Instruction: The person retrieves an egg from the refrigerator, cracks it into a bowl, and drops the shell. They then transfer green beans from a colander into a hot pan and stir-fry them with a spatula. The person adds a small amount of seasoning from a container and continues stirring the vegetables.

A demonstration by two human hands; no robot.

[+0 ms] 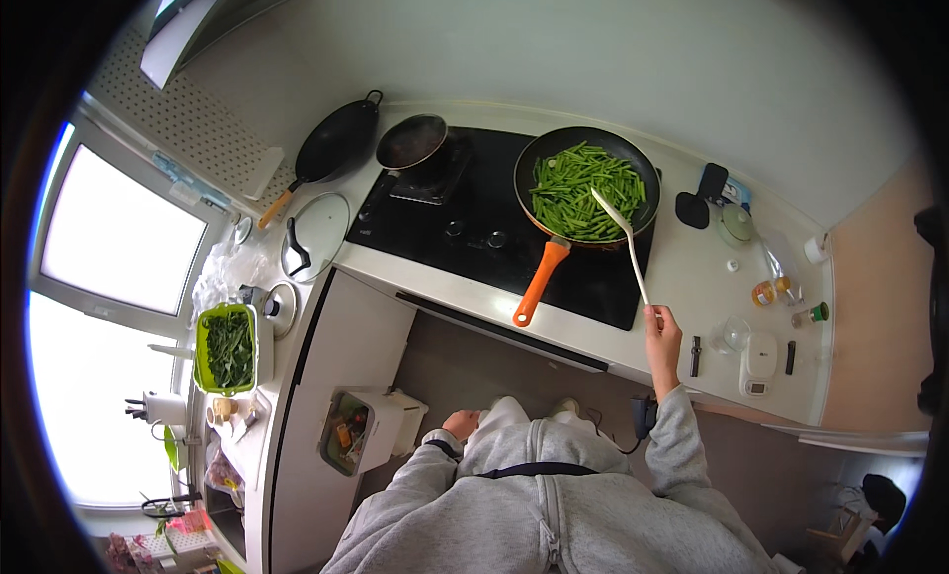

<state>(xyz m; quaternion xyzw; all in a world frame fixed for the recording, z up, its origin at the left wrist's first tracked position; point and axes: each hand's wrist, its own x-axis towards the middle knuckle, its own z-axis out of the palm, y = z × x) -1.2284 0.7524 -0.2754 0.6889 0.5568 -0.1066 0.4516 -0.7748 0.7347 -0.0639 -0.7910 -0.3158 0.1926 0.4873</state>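
Note:
My right hand (662,335) is closed around the handle of a white spatula (627,233). The spatula's head rests among cut green beans (577,196), or similar green stalks, heaped in a dark frying pan (525,175). That pan sits on the right side of a black glass cooktop (474,259), its orange handle (541,281) reaching over the front edge. Down beside my left thigh hangs my left hand (463,423), away from the counter; its fingers are partly hidden and nothing shows in it.
A steaming small dark pot (411,145) occupies the back left. Left of it stand a black wok (337,144) and a glass lid (317,236). A green basket (200,351) holds leafy greens. Right lie a kitchen scale (758,363) and jars. A waste bin (378,433) stands below.

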